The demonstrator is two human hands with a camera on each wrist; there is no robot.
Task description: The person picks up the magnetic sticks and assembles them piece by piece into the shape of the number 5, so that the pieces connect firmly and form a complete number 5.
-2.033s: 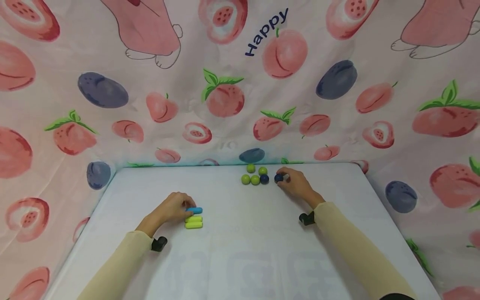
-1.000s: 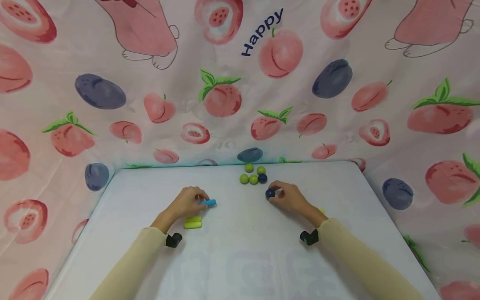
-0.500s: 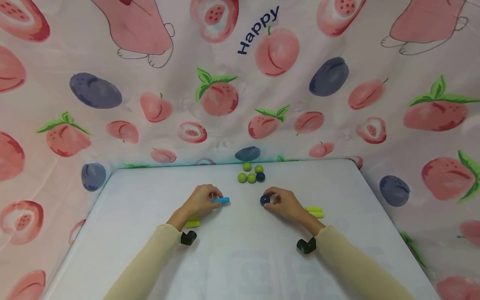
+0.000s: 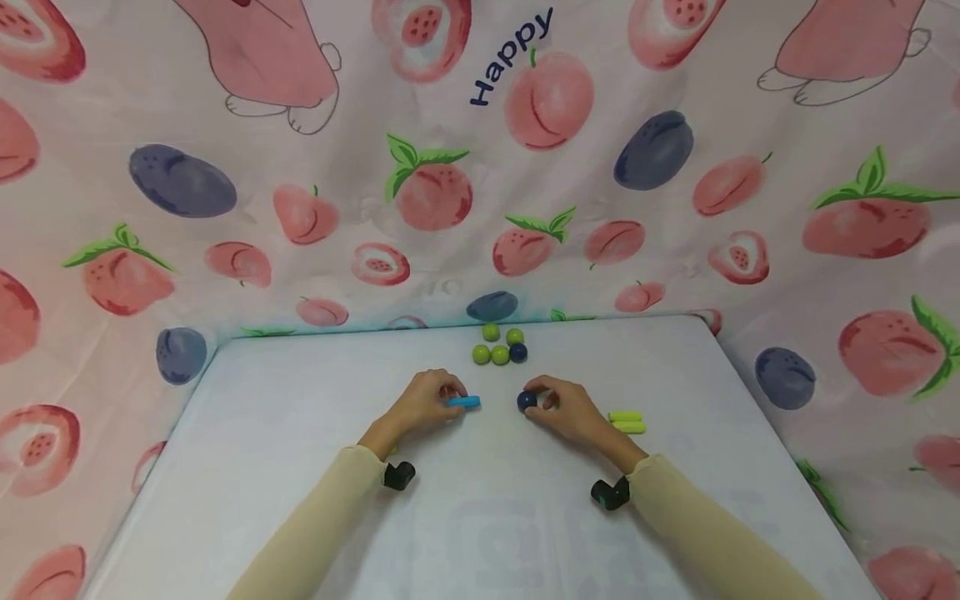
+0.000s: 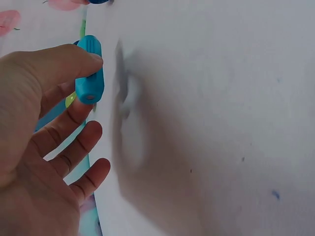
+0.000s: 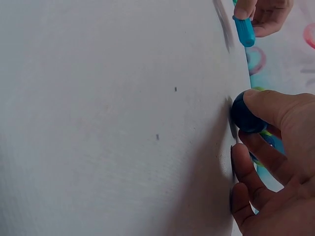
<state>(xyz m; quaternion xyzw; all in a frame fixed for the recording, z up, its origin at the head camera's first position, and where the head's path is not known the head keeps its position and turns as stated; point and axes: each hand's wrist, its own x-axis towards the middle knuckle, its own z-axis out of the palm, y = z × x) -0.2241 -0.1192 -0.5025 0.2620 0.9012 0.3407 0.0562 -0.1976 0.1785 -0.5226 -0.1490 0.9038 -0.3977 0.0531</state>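
A short, bright blue stick with rounded ends point(image 4: 463, 402) is in the left hand point(image 4: 422, 403), above the middle of the bench, its free end pointing toward the right hand point(image 4: 568, 410). The left hand's grip is clamped on it, the thumb lying along one side, while the lower fingers stand spread below it in the left wrist view. Facing it across a small gap is a glossy dark blue ball point(image 4: 527, 401), pinched between the thumb and fingers of the right hand, that grip likewise clamped. I cannot tell whether the stick or this ball touches the bench.

Just beyond the hands sits a loose cluster: four lime-green balls point(image 4: 500, 355), two at the back and two in front, with a second dark blue ball point(image 4: 518, 352) at the right end of the front row. Beside the right wrist lie two yellow-green sticks point(image 4: 628, 427), side by side; a sliver of yellow-green point(image 4: 393, 450) shows by the left wrist, mostly hidden.

Both arms wear cream sleeves point(image 4: 311, 525), with a small black device point(image 4: 400, 476) at each wrist. The white-covered bench point(image 4: 495, 475) meets a pale pink cloth point(image 4: 360, 150) printed with fruit and the word "Happy".
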